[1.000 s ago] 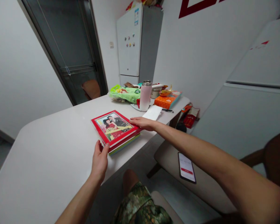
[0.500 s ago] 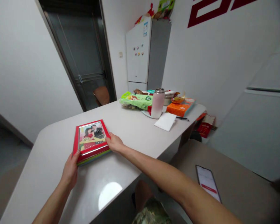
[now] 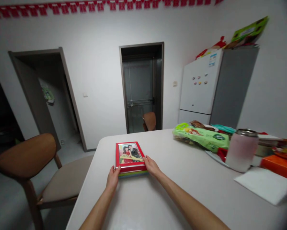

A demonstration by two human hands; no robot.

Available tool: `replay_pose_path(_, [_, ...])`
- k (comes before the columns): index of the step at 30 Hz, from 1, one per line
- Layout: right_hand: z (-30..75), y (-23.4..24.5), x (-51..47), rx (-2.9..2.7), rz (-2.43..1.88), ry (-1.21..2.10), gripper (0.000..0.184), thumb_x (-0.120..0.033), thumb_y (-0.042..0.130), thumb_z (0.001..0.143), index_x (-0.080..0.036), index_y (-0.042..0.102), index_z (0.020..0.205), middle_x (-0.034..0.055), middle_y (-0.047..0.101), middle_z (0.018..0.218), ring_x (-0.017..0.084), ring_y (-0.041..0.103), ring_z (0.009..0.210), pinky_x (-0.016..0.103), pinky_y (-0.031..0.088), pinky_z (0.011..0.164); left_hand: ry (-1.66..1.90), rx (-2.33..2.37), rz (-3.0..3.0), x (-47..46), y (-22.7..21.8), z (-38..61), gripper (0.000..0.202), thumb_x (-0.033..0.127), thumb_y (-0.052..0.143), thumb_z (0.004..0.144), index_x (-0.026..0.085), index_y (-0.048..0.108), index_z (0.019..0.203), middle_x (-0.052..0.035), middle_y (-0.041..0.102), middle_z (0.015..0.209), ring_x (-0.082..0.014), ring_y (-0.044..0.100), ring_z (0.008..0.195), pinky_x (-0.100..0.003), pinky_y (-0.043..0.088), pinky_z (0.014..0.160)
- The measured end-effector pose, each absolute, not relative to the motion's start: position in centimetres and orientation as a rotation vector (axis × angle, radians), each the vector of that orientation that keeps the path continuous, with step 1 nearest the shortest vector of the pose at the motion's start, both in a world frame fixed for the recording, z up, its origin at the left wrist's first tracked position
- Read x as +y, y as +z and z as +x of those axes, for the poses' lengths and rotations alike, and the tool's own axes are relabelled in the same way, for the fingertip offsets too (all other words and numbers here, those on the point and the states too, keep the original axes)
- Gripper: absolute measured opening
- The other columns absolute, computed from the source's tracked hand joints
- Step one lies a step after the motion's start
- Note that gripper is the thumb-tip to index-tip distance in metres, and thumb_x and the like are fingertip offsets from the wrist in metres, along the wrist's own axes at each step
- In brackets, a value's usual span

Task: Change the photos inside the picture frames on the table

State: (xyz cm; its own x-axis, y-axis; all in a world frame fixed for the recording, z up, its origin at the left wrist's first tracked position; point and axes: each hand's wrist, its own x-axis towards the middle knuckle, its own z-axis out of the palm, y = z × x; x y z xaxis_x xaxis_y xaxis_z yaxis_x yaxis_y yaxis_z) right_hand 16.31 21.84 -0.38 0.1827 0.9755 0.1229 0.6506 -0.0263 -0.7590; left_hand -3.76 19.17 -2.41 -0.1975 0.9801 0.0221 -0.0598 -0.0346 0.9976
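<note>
A red picture frame (image 3: 117, 152) with a photo of two people lies face up toward the far left part of the white table. Beneath its near side show green and bluish layers (image 3: 133, 174); I cannot tell whether they are separate pieces. My left hand (image 3: 113, 177) grips the near left corner, thumb on top of the red border. Along the right side my right hand (image 3: 152, 165) holds the frame, its thumb also on the border. The fingers under the edges are hidden.
On the right of the table (image 3: 157, 198) are a green food bag (image 3: 203, 137), a pink-and-white bottle (image 3: 241, 150), a white paper (image 3: 264, 185) and an orange box (image 3: 279, 166). A wooden chair (image 3: 28, 156) stands left of the table, another chair (image 3: 149, 121) behind it.
My view has swung left and levelled, bringing the doorways and left chair into sight. Both hands keep hold of the picture frame, which now appears nearer the picture's middle.
</note>
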Motion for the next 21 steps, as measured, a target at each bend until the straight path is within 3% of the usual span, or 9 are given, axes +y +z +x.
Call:
replay_pose_path(3, [17.1, -1.4, 20.4, -1.404, -1.774, 0.519, 0.051, -0.036, 0.023, 0.08, -0.006, 0.044, 0.115, 0.0141, 0.056, 0.105, 0.019, 0.05, 0.098, 0.026, 0.037, 0.078, 1.409, 1.361, 0.999, 17.6, -3.2, -4.8, 0.052, 0.037, 0.059, 0.067, 0.009, 0.044, 0.108, -0.015, 0.056, 0.1, -0.0204, 0.054, 0.092, -0.027, 0.04, 0.074])
replay_pose_path(5, [17.2, -2.0, 19.2, -1.32, -1.782, 0.477, 0.052, -0.034, 0.023, 0.079, -0.004, 0.038, 0.119, 0.013, 0.058, 0.096, 0.02, 0.052, 0.091, 0.027, 0.038, 0.076, 1.409, 1.392, 0.965, 16.5, -3.2, -5.2, 0.054, 0.03, 0.061, 0.064, 0.006, 0.043, 0.108, -0.0113, 0.059, 0.084, -0.0177, 0.057, 0.075, -0.026, 0.042, 0.064])
replay_pose_path(8, [16.1, -1.5, 17.0, -1.314, -1.633, 0.537, 0.054, -0.03, 0.031, 0.075, -0.008, 0.032, 0.124, 0.0009, 0.055, 0.064, 0.015, 0.052, 0.062, 0.025, 0.039, 0.06, 1.424, 1.371, 0.967, 14.6, -1.4, -4.7, 0.054, 0.019, 0.059, 0.062, 0.003, 0.04, 0.111, 0.0037, 0.05, 0.052, -0.01, 0.045, 0.045, -0.021, 0.035, 0.046])
replay_pose_path(10, [14.3, 0.5, 15.2, -1.365, -1.36, 0.69, 0.059, -0.026, 0.039, 0.071, -0.01, 0.027, 0.127, -0.006, 0.044, 0.052, 0.01, 0.043, 0.048, 0.022, 0.036, 0.05, 1.447, 1.284, 1.014, 13.4, 1.3, -3.4, 0.056, 0.014, 0.056, 0.061, 0.006, 0.038, 0.114, 0.0098, 0.04, 0.045, -0.0064, 0.035, 0.037, -0.018, 0.027, 0.04])
replay_pose_path(14, [10.9, 8.3, 10.7, -1.374, -0.758, 0.889, 0.072, -0.02, 0.046, 0.067, -0.021, 0.013, 0.131, -0.011, 0.034, 0.049, 0.006, 0.032, 0.044, 0.018, 0.032, 0.047, 1.498, 0.98, 1.163, 10.0, 9.3, -0.5, 0.071, 0.013, 0.056, 0.06, 0.025, 0.027, 0.124, 0.0111, 0.042, 0.05, -0.0041, 0.036, 0.043, -0.016, 0.029, 0.046])
replay_pose_path(17, [10.0, 13.5, 7.6, -1.328, -0.438, 0.928, 0.076, -0.019, 0.047, 0.067, -0.03, 0.008, 0.13, -0.0111, 0.036, 0.05, 0.006, 0.033, 0.044, 0.018, 0.032, 0.047, 1.481, 0.404, 1.324, 7.1, 14.4, 0.6, 0.081, 0.015, 0.057, 0.061, 0.027, 0.014, 0.128, 0.0108, 0.044, 0.053, -0.0045, 0.037, 0.046, -0.017, 0.031, 0.049])
replay_pose_path(21, [10.1, 14.7, 5.9, -1.283, -0.372, 1.02, 0.074, -0.016, 0.048, 0.065, -0.031, 0.014, 0.129, -0.011, 0.039, 0.05, 0.006, 0.035, 0.045, 0.019, 0.034, 0.047, 1.446, 0.269, 1.308, 5.4, 15.4, 0.8, 0.083, 0.014, 0.059, 0.061, 0.027, 0.013, 0.128, 0.0113, 0.044, 0.053, -0.0041, 0.037, 0.048, -0.017, 0.032, 0.052])
